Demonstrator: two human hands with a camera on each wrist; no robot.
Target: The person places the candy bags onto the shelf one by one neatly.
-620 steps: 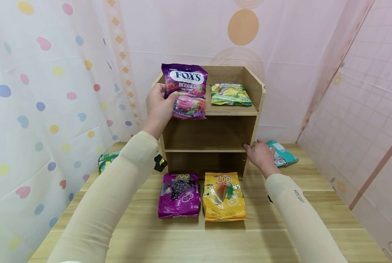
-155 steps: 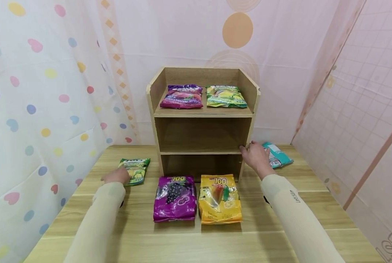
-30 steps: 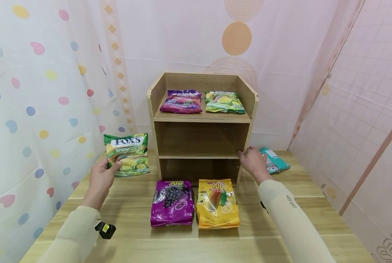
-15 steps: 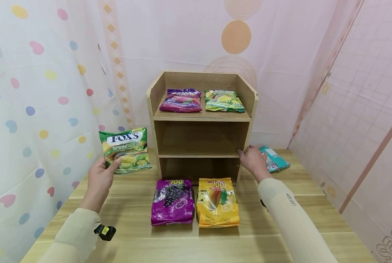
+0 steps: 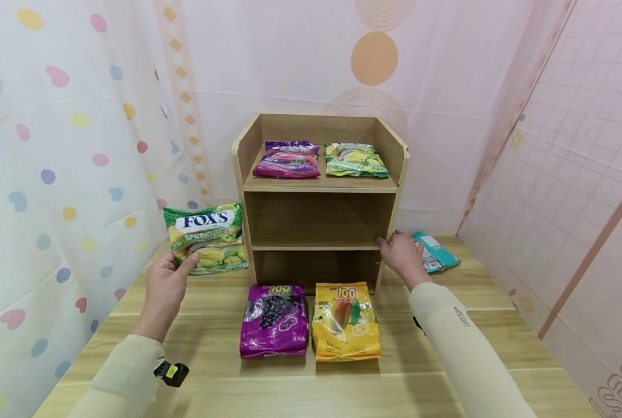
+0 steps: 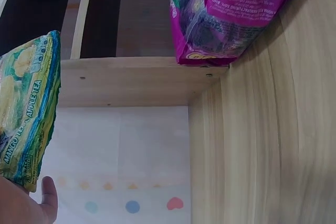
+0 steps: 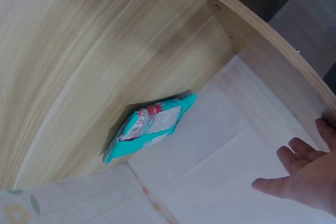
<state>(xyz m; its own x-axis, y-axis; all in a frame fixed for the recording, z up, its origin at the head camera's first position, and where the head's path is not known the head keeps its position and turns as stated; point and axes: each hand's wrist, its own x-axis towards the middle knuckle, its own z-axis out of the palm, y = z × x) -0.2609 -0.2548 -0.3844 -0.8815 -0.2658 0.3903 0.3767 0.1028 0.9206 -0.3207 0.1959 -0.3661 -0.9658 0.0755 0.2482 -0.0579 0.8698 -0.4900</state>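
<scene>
My left hand (image 5: 162,290) pinches a green candy bag (image 5: 206,241) marked FOX'S Spring Tea, thumb on its front, fingers behind it. Upright, the bag hangs above the table beside the left side of a small wooden shelf (image 5: 321,249); its side print shows in the left wrist view. Loosely spread, the fingers of my right hand (image 5: 402,255) touch the shelf's right side panel at the height of the middle board. On the top board lie a purple Berries candy bag (image 5: 288,159) and another green candy bag (image 5: 355,159).
In front of the shelf, a purple grape candy bag (image 5: 274,322) and a yellow mango candy bag (image 5: 346,322) rest side by side. A teal packet (image 7: 149,127) lies on the table (image 5: 447,360) right of the shelf. Curtains (image 5: 81,174) surround the table.
My left hand has lifted the green bag off the table at left and just moved it slightly right, towards the shelf. Earlier, the Berries bag went onto the top board. My right hand stays put.
</scene>
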